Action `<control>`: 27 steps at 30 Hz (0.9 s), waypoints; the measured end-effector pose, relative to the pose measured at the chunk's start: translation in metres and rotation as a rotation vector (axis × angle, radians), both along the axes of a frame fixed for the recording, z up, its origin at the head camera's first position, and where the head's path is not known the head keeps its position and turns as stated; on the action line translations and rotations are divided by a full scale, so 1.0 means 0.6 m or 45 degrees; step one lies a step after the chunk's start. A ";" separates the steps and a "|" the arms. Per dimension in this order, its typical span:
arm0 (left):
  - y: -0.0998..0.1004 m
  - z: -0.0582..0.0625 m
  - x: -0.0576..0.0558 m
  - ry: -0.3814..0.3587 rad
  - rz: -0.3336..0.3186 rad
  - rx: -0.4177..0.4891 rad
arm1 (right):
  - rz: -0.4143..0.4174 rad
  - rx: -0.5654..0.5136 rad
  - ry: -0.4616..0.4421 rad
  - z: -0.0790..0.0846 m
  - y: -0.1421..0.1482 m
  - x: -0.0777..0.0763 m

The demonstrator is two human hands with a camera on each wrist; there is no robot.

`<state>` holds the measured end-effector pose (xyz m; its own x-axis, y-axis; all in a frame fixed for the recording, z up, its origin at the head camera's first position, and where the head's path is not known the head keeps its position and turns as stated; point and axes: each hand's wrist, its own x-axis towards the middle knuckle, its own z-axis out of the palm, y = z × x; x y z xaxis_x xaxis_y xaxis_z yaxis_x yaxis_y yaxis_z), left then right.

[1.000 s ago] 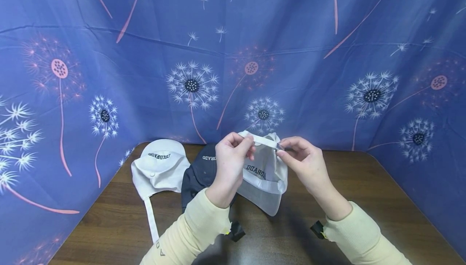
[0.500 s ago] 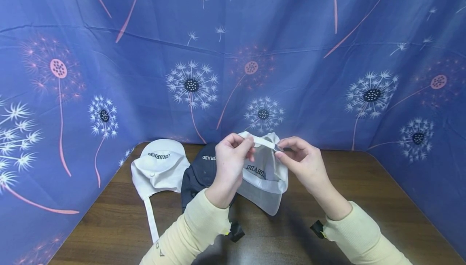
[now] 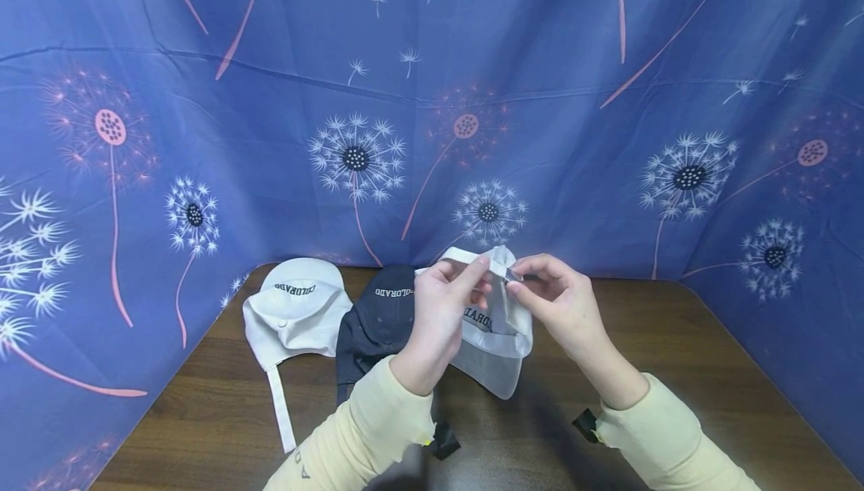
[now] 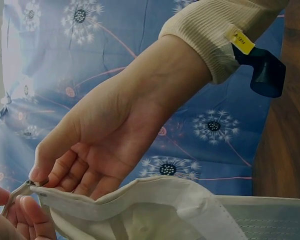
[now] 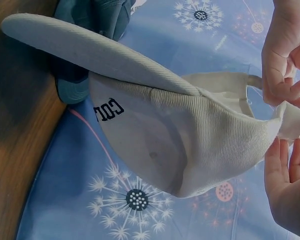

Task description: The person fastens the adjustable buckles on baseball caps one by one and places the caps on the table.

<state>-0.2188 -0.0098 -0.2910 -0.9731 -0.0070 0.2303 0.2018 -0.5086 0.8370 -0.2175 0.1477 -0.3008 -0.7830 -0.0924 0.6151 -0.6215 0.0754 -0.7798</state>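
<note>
In the head view my left hand [image 3: 439, 318] pinches the white back strap [image 3: 461, 255] of a white baseball cap between thumb and fingers. Close beside it, my right hand [image 3: 560, 300] pinches the small metal buckle [image 3: 511, 275] at the strap's other side. The cap [image 3: 496, 375] hangs below both hands with its brim down and dark lettering partly hidden by the left hand. From the right wrist, the cap's side panel [image 5: 230, 135] and stiff brim [image 5: 100, 50] show. Its inner band [image 4: 75, 204] appears in the left wrist view.
A dark cap [image 3: 378, 315] lettered COLORADO lies on the brown wooden table [image 3: 641, 356], partly behind the left hand. Left of it is another white cap [image 3: 297, 318], its loose strap [image 3: 280, 408] trailing forward. A blue dandelion-print cloth [image 3: 418, 49] encloses the table's back and sides.
My left hand has slid right along the strap, closer to the buckle and my right hand, uncovering more of the dark cap. My right hand has barely shifted.
</note>
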 end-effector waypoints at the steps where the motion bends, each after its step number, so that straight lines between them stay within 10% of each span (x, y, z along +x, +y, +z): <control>1: 0.001 -0.001 0.001 0.000 -0.007 -0.008 | 0.004 -0.002 0.004 0.000 -0.001 0.000; 27: 0.009 0.000 0.004 -0.046 -0.020 -0.088 | -0.022 0.076 -0.009 0.006 -0.001 0.001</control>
<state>-0.2164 -0.0043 -0.2909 -0.9807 0.0233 0.1943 0.1630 -0.4526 0.8767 -0.2171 0.1472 -0.2971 -0.7892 -0.1151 0.6032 -0.6141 0.1328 -0.7780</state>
